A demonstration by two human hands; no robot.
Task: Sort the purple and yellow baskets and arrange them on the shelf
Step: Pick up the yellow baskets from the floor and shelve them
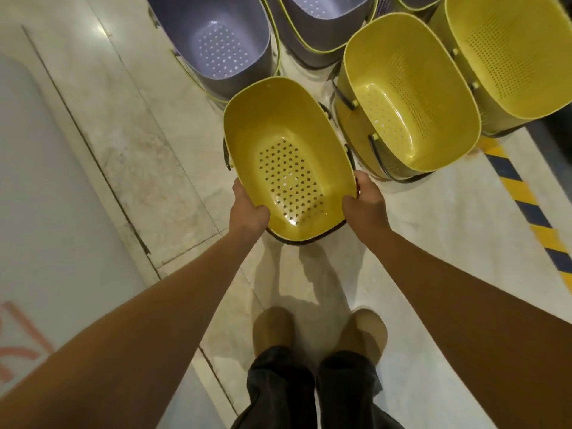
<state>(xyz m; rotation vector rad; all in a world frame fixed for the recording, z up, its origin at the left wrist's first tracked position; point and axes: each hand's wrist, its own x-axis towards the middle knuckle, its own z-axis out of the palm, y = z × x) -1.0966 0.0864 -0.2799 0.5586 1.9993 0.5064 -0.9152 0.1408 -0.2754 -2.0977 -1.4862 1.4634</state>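
A yellow basket (288,144) with a perforated bottom and a dark handle is held over the floor in front of me. My left hand (249,209) grips its near left rim, thumb inside. My right hand (365,199) grips its near right rim the same way. To the right stands a stack of yellow baskets (408,97), and another yellow basket (513,51) lies at the far right. Purple baskets sit at the top: one purple basket (216,41) at left and a second purple basket (322,17) beside it. No shelf is in view.
The floor is pale marble tile (148,156). A light grey mat or panel (46,196) runs along the left. Yellow and dark hazard tape (526,205) crosses the floor at right. My two shoes (318,332) stand below the held basket.
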